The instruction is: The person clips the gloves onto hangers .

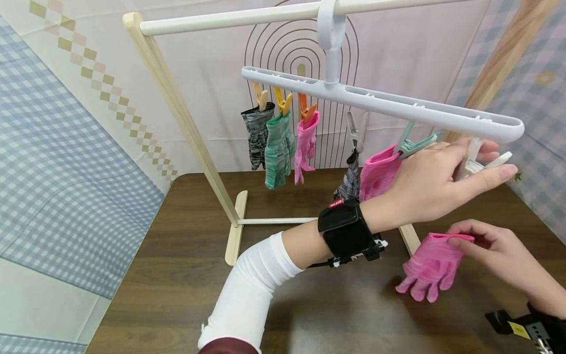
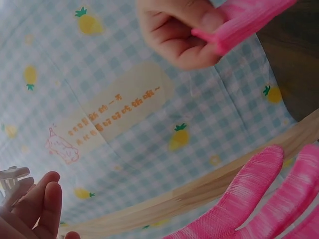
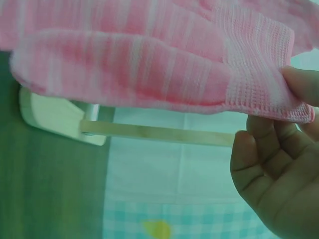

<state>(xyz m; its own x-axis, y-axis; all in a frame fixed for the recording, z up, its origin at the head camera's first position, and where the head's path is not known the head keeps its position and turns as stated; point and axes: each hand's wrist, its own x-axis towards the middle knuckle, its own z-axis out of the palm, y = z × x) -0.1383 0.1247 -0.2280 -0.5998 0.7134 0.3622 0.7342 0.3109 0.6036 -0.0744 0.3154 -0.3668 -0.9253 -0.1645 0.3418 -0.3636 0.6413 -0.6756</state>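
Observation:
Under the right end of the white hanger (image 1: pixel 384 102), my left hand (image 1: pixel 426 182) holds a white clothespin (image 1: pixel 472 164) between thumb and fingers. The same clothespin (image 2: pixel 14 181) shows at the lower left of the left wrist view. Lower down, my right hand (image 1: pixel 501 250) pinches the cuff of a pink glove (image 1: pixel 431 268), whose fingers dangle downward above the table. Close up in the right wrist view, thumb and fingers grip the ribbed cuff. Beside my left wrist hangs another pink glove (image 1: pixel 378 169), clipped by a pale green clothespin (image 1: pixel 414 143) and partly hidden by the hand.
The hanger hooks over the rack's white top bar (image 1: pixel 230 20). Farther left hang a black-grey glove (image 1: pixel 258 135), a green glove (image 1: pixel 279 152) and a pink glove (image 1: pixel 305 147). A dark grey glove (image 1: pixel 349 178) hangs near the middle. Wooden rack legs (image 1: pixel 187 132) stand on the brown table (image 1: pixel 177 295).

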